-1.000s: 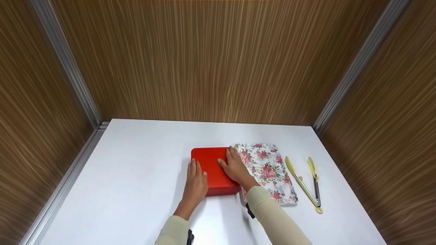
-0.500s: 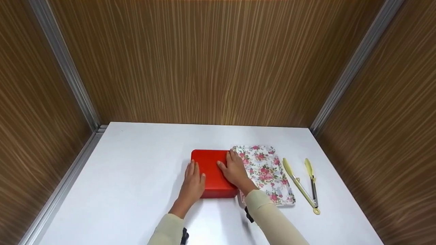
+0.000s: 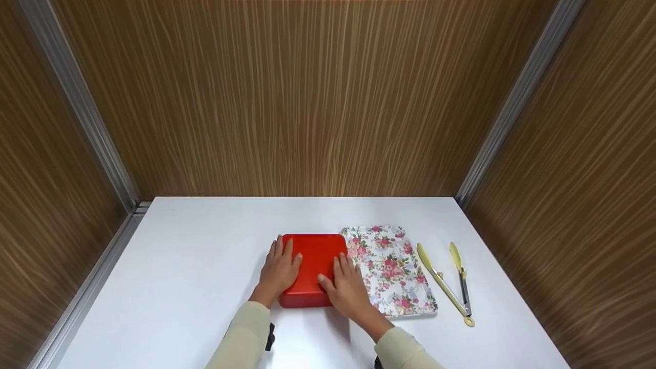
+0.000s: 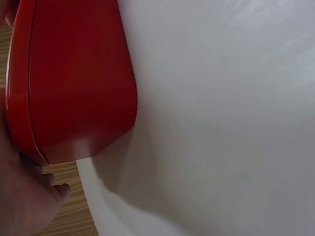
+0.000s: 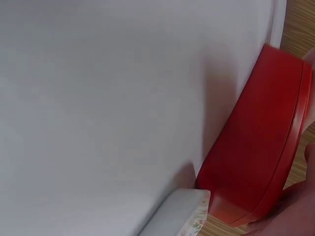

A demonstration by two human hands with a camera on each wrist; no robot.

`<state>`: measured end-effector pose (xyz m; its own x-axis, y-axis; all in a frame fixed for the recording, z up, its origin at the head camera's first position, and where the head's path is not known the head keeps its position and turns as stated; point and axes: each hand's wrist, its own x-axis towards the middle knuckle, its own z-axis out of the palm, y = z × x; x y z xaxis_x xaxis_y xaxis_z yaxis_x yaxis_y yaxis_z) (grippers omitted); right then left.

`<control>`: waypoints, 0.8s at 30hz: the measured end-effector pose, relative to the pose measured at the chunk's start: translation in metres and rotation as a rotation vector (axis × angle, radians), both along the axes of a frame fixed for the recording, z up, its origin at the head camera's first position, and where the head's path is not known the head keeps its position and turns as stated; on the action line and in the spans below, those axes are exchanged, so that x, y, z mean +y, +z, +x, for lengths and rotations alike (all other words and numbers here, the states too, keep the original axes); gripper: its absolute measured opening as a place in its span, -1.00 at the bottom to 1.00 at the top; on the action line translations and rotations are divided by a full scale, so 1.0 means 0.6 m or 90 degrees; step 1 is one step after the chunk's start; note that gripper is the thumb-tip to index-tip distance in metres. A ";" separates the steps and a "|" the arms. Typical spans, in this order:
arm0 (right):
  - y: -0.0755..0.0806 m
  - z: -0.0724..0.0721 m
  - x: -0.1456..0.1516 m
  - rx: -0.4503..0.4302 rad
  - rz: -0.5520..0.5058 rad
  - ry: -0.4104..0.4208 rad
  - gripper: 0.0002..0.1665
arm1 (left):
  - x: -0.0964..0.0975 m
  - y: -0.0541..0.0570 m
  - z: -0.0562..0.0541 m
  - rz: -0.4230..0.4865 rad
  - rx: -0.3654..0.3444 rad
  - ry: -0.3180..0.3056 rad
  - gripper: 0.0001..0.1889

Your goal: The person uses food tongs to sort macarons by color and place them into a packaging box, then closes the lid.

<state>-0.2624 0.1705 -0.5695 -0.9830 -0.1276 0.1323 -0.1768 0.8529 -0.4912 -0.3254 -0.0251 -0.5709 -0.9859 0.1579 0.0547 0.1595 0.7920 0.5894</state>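
Observation:
A red rectangular box [image 3: 313, 261] with a lid seam near its top stands on the white table in the head view. My left hand [image 3: 279, 270] rests along its left edge, fingertips at the far left corner and thumb on the lid. My right hand [image 3: 350, 290] lies at the right edge, its thumb on the lid towards the near side. Both hands' fingers look nearly straight. In the left wrist view, the side of the red box [image 4: 81, 78] shows, with part of a hand at the lower left. The right wrist view shows the red box's side [image 5: 256, 132] too.
A flower-patterned tray [image 3: 392, 269] lies right beside the box, partly behind my right hand. Further right are yellow-tipped tongs [image 3: 451, 294] with their arms spread. Wood-patterned panels [image 3: 307, 102] enclose the white table [image 3: 174, 287] at the back and sides.
My right hand has slid back along the box towards its near edge. My left hand has shifted forward to the far left corner. The head view has also tilted slightly.

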 end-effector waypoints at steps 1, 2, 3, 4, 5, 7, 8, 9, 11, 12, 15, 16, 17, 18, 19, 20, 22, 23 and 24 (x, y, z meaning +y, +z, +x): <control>-0.003 0.002 -0.002 0.000 0.005 0.006 -0.01 | -0.002 -0.003 -0.001 0.003 -0.005 0.001 -0.29; -0.006 0.004 -0.004 -0.003 0.012 0.009 0.00 | -0.003 -0.004 -0.002 0.008 -0.009 0.003 -0.29; -0.009 0.004 -0.005 -0.002 0.017 0.009 0.00 | -0.003 -0.006 -0.003 0.015 -0.012 0.003 -0.28; -0.011 0.005 -0.006 -0.001 0.026 0.007 0.00 | -0.003 -0.007 -0.004 0.022 -0.014 0.003 -0.28; -0.012 0.005 -0.006 -0.001 0.032 0.004 0.00 | -0.002 -0.007 -0.004 0.025 -0.019 0.004 -0.27; -0.014 0.005 -0.006 -0.001 0.038 -0.003 0.00 | -0.001 -0.008 -0.006 0.029 -0.028 0.006 -0.27; -0.014 0.006 -0.006 0.002 0.039 -0.005 0.00 | -0.001 -0.007 -0.006 0.028 -0.031 0.007 -0.27; -0.014 0.005 -0.007 0.005 0.039 -0.006 0.00 | -0.001 -0.006 -0.006 0.029 -0.032 0.006 -0.27; -0.015 0.004 -0.007 0.009 0.037 -0.004 0.00 | -0.001 -0.005 -0.006 0.029 -0.031 0.007 -0.28; -0.015 0.003 -0.007 0.012 0.036 -0.004 -0.01 | -0.002 -0.004 -0.007 0.029 -0.029 0.007 -0.28; -0.014 0.000 -0.007 0.014 0.039 -0.007 -0.01 | -0.004 -0.001 -0.009 0.025 -0.027 0.007 -0.28; -0.014 0.000 -0.007 0.014 0.041 -0.007 -0.01 | -0.005 -0.001 -0.010 0.022 -0.027 0.009 -0.28; -0.013 0.000 -0.007 0.014 0.042 -0.007 -0.02 | -0.006 0.000 -0.010 0.017 -0.028 0.009 -0.28; -0.012 -0.001 -0.007 0.018 0.042 -0.006 -0.02 | -0.007 0.001 -0.010 0.012 -0.030 0.009 -0.27; -0.011 -0.001 -0.007 0.018 0.042 -0.007 -0.03 | -0.007 0.002 -0.009 0.007 -0.031 0.008 -0.27; -0.009 -0.002 -0.007 0.020 0.042 -0.008 -0.05 | -0.008 0.003 -0.009 0.003 -0.028 0.007 -0.27; -0.006 -0.004 -0.006 0.027 0.043 -0.007 -0.08 | -0.008 0.006 -0.009 -0.004 -0.021 0.003 -0.27; -0.004 -0.006 -0.005 0.028 0.044 -0.008 -0.10 | -0.008 0.008 -0.008 -0.007 -0.021 0.001 -0.27; -0.001 -0.007 -0.005 0.029 0.044 -0.008 -0.11 | -0.009 0.010 -0.008 -0.009 -0.021 0.000 -0.27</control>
<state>-0.2668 0.1677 -0.5704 -0.9777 -0.1255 0.1682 -0.1865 0.8871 -0.4222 -0.3304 -0.0303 -0.5650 -0.9873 0.1578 0.0207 0.1402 0.8003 0.5830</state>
